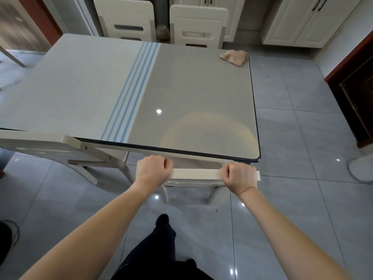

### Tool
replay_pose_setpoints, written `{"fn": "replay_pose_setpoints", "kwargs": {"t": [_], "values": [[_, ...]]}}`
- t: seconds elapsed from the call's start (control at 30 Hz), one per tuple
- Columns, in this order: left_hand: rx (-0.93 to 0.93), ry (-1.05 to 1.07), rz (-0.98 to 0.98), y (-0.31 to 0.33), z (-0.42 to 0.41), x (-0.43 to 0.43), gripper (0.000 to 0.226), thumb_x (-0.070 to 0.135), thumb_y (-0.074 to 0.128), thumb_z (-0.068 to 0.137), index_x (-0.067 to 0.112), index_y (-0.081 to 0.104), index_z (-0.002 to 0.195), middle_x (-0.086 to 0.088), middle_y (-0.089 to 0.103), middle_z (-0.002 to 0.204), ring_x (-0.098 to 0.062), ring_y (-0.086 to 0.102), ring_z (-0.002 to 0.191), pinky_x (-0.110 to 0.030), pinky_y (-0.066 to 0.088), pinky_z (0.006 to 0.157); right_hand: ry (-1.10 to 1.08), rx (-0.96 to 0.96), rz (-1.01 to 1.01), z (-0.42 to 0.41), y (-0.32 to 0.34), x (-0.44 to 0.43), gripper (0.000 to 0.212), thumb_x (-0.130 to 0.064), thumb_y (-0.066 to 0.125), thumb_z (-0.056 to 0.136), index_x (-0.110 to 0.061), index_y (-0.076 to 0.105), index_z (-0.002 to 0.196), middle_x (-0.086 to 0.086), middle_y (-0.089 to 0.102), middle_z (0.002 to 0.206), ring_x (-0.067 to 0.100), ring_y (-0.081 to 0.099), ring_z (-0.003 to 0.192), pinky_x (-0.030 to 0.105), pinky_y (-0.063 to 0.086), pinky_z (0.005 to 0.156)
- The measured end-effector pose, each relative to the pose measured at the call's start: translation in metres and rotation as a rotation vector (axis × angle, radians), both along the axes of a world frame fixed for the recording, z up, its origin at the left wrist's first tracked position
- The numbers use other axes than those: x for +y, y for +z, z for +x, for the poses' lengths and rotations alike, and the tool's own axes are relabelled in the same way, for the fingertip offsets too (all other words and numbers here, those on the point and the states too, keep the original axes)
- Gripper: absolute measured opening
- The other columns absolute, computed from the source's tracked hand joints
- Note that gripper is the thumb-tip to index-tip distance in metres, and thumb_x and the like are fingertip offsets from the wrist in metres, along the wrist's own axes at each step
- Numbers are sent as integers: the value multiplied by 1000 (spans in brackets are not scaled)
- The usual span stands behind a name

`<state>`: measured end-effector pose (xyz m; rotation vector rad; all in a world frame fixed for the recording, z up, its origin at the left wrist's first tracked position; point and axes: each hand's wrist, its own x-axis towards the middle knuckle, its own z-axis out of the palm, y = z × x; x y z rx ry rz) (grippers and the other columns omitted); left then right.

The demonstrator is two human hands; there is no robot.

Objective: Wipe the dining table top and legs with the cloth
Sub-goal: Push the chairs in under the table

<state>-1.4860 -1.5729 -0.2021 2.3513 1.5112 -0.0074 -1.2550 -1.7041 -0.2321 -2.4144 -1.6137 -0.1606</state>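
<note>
The dining table [191, 87] has a glossy grey top with blue stripes down its middle and a dark rim. A crumpled beige cloth [234, 57] lies on its far right corner, well away from both hands. Below the table's near edge, my left hand [152, 171] and my right hand [240, 176] both grip the top rail of a cream chair [195, 174] tucked under the table. The table legs are hidden from view.
A second cream chair [60, 146] stands at the near left edge, and two more [125, 21] stand at the far side. White cabinets [302, 23] line the back wall. A dark wooden cabinet [357, 93] and a white round base [361, 168] are on the right. Grey floor tiles surround the table.
</note>
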Motion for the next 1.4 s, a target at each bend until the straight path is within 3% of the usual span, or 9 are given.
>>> {"fn": "replay_pose_setpoints", "kwargs": {"t": [0.2,0.3,0.43,0.6,0.77,0.93,1.03,1.17,1.4], "values": [[-35,-23,35,2,15,20,46,30,38,89,11,42,47,-4,48,48,-29,53,52,-31,45,54,-16,21,-7,14,1,21,32,-29,30,77,-19,29,47,3,43,38,26,33,33,16,6,47],[-26,-24,76,2,14,39,45,28,39,88,11,40,47,-3,45,47,-27,47,49,-28,35,49,-10,36,0,10,-3,34,40,-30,28,80,-16,39,44,7,47,42,30,42,37,20,13,46],[-12,-35,86,2,12,60,40,25,37,87,9,46,51,-5,50,50,-30,52,52,-30,38,51,-16,24,1,5,-4,48,48,-34,24,79,-10,52,47,13,57,48,34,51,41,20,11,47],[-22,-80,77,2,7,76,40,23,39,86,10,41,48,-7,50,49,-32,52,51,-33,43,51,1,65,-12,1,-5,60,39,-33,27,80,-20,39,46,11,55,45,33,50,39,23,24,46],[-27,-73,75,3,8,86,40,23,39,86,11,41,48,-4,45,47,-26,43,46,-28,33,47,-4,82,-11,1,-4,68,33,-33,25,79,-21,31,50,10,52,44,24,33,39,23,25,46],[-63,-82,61,1,14,76,40,25,40,86,11,39,48,-4,45,47,-29,47,49,-29,32,48,-30,57,-49,10,4,65,40,-38,18,77,-16,38,49,7,49,47,27,36,44,22,11,46],[-51,-120,50,-3,7,73,42,25,40,86,10,38,47,-4,44,47,-30,49,51,-29,32,48,-52,60,-58,1,1,60,40,-37,22,79,-17,40,50,14,58,53,32,47,45,25,17,46],[-56,-139,80,0,-3,89,38,26,41,86,10,49,53,-6,51,53,-32,50,55,-29,32,52,-89,75,-77,-17,3,66,57,-42,17,80,-9,56,53,19,61,57,36,56,52,28,24,50],[-21,-167,97,0,-23,88,38,28,40,89,9,62,64,0,42,51,-27,44,56,-28,29,52,-166,61,-74,-48,1,56,46,-40,16,80,-15,43,52,11,55,53,31,45,47,27,18,47]]}}
